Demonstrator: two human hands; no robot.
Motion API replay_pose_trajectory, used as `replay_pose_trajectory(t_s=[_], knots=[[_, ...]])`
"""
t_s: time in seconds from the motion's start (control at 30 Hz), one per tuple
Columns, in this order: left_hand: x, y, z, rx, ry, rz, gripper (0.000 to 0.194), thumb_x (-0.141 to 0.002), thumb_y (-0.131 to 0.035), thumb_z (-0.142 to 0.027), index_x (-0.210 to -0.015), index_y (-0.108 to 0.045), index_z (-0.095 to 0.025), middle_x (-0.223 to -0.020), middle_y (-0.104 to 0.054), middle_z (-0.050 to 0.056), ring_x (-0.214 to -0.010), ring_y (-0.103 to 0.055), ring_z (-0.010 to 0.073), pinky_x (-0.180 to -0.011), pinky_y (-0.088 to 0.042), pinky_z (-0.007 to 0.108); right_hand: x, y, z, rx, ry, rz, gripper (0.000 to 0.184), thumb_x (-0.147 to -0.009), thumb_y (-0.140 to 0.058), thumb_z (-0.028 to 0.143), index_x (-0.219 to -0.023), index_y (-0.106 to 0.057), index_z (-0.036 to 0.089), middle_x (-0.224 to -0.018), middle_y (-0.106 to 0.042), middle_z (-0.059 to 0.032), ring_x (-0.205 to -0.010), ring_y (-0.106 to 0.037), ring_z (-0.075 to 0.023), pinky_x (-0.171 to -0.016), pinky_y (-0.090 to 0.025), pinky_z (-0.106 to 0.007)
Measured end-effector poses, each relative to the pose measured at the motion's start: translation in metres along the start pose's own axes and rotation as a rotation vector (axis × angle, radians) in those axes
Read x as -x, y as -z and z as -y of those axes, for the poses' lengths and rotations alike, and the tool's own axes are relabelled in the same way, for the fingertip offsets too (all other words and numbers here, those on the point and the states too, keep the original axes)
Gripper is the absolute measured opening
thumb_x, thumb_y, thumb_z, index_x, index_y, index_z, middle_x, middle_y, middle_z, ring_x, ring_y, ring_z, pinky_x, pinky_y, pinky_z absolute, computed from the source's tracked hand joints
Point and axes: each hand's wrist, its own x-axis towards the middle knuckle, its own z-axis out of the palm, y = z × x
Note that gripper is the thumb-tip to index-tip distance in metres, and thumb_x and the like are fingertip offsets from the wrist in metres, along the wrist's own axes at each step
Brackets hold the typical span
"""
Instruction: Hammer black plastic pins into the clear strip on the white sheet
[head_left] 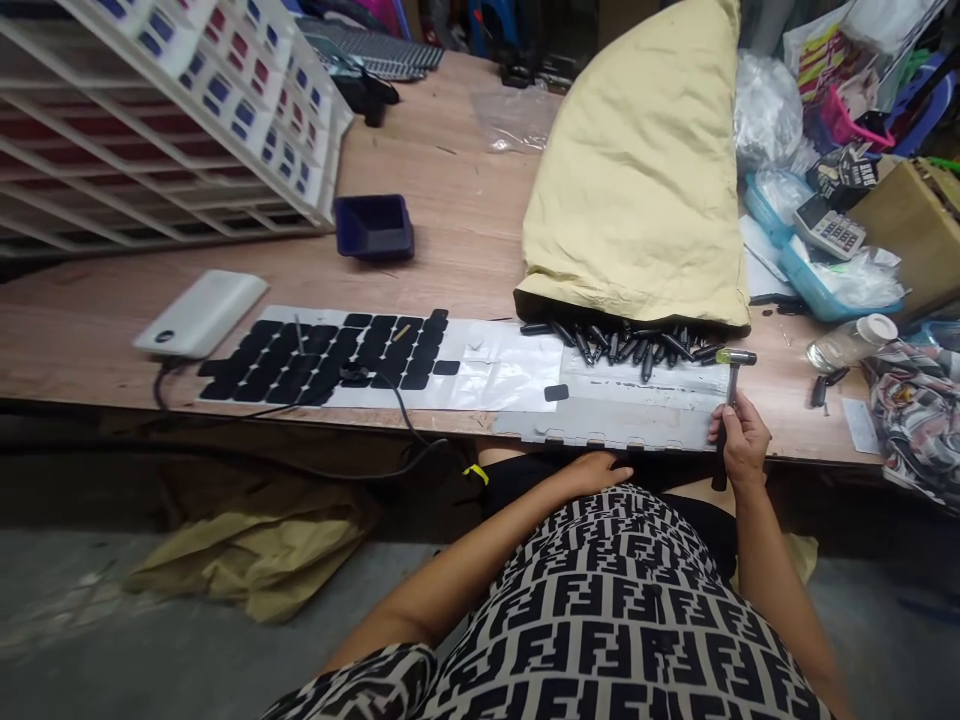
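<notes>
My right hand (746, 438), at the table's front edge, is wrapped round the dark handle of a small hammer (730, 400). The hammer stands head up, its metal and yellowish head (736, 356) just right of a heap of short black pointed parts (645, 350), whose exact kind I cannot tell. My left hand (596, 473) lies flat on my lap below the edge, fingers stretched out and holding nothing. Between the hands and the heap lies a grey-white sheet (622, 420). A single black rounded pad (556, 392) sits at its left part.
A large yellow cloth sack (637, 170) lies behind the heap. Leftward are a white sheet of black pads (330, 355), a cable, a white power bank (202, 312), a dark blue tray (373, 228) and a white crate (225, 110). A jar (851, 340) and blue baskets (832, 285) stand right.
</notes>
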Motion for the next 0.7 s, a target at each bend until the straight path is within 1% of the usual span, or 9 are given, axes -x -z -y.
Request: replay_pose_trajectory(t_s=[0.1,0.17,0.2,0.23,0.33,0.4,0.47,0.53,0.7], knots=[[0.036,0.022,-0.015,0.095,-0.287,0.019,0.050,-0.091,-0.053,-0.055,-0.125,-0.069,-0.023,-0.128,-0.070,0.007,-0.115,-0.066,0.0254,-0.096,-0.049,0.033,0.000,0.000,-0.001,0.002,-0.003,0.004,0.042,-0.089,-0.061,0.036,-0.128,-0.063,0.021,-0.077,-0.059,0.0023,-0.054,-0.052,-0.0081,-0.047,-0.050,-0.022],[0.047,0.040,-0.026,0.179,-0.325,-0.040,0.046,-0.091,-0.053,-0.056,-0.116,-0.072,-0.022,-0.111,-0.076,0.006,-0.097,-0.071,0.0225,-0.084,-0.052,0.031,0.000,0.000,-0.001,-0.002,-0.008,0.001,0.043,-0.089,-0.061,0.036,-0.128,-0.063,0.020,-0.078,-0.059,0.0021,-0.054,-0.052,-0.0082,-0.047,-0.050,-0.022],[0.047,0.051,-0.030,0.195,-0.294,-0.136,0.045,-0.092,-0.054,-0.056,-0.112,-0.073,-0.021,-0.103,-0.076,0.006,-0.088,-0.071,0.0215,-0.078,-0.052,0.031,0.000,0.000,0.000,0.000,-0.010,0.000,0.043,-0.089,-0.061,0.036,-0.129,-0.063,0.019,-0.078,-0.059,0.0021,-0.054,-0.052,-0.0084,-0.047,-0.050,-0.022],[0.043,0.062,-0.033,0.184,-0.234,-0.279,0.044,-0.092,-0.054,-0.054,-0.108,-0.074,-0.019,-0.096,-0.076,0.006,-0.082,-0.070,0.0211,-0.074,-0.051,0.030,0.000,0.000,0.000,0.003,-0.011,0.000,0.043,-0.089,-0.061,0.036,-0.129,-0.063,0.019,-0.078,-0.059,0.0020,-0.054,-0.053,-0.0085,-0.047,-0.050,-0.022],[0.016,0.097,-0.035,0.038,0.018,-0.796,0.036,-0.092,-0.054,-0.048,-0.098,-0.072,-0.018,-0.088,-0.074,0.007,-0.083,-0.068,0.0230,-0.074,-0.049,0.032,0.001,0.000,0.001,0.008,-0.014,-0.001,0.043,-0.089,-0.061,0.036,-0.129,-0.062,0.018,-0.078,-0.060,0.0017,-0.054,-0.053,-0.0084,-0.047,-0.050,-0.022],[-0.005,0.116,-0.033,-0.052,0.169,-0.989,0.032,-0.091,-0.054,-0.047,-0.090,-0.071,-0.019,-0.086,-0.074,0.008,-0.087,-0.068,0.0252,-0.077,-0.047,0.033,0.001,-0.001,0.001,0.005,-0.015,0.001,0.044,-0.090,-0.061,0.036,-0.130,-0.062,0.018,-0.078,-0.060,0.0017,-0.054,-0.053,-0.0084,-0.046,-0.050,-0.022],[-0.019,0.128,-0.032,-0.091,0.277,-1.047,0.031,-0.089,-0.056,-0.049,-0.086,-0.069,-0.020,-0.086,-0.074,0.009,-0.089,-0.067,0.0276,-0.077,-0.047,0.034,0.002,-0.001,0.002,0.002,-0.017,0.003,0.045,-0.090,-0.061,0.037,-0.131,-0.061,0.018,-0.078,-0.060,0.0017,-0.054,-0.054,-0.0086,-0.046,-0.051,-0.023],[-0.025,0.133,-0.031,-0.106,0.331,-1.052,0.031,-0.086,-0.059,-0.051,-0.086,-0.068,-0.021,-0.088,-0.074,0.011,-0.090,-0.067,0.0299,-0.076,-0.047,0.036,0.003,0.000,0.001,-0.003,-0.023,0.001,0.046,-0.090,-0.062,0.038,-0.131,-0.061,0.018,-0.077,-0.060,0.0017,-0.053,-0.054,-0.0085,-0.046,-0.051,-0.023],[-0.008,0.123,-0.027,-0.122,0.344,-0.990,0.023,-0.081,-0.063,-0.043,-0.089,-0.069,-0.022,-0.091,-0.073,0.010,-0.091,-0.066,0.0305,-0.072,-0.045,0.035,0.004,0.001,-0.001,-0.006,-0.027,-0.001,0.046,-0.090,-0.062,0.039,-0.131,-0.062,0.018,-0.077,-0.060,0.0016,-0.053,-0.054,-0.0087,-0.045,-0.051,-0.023]])
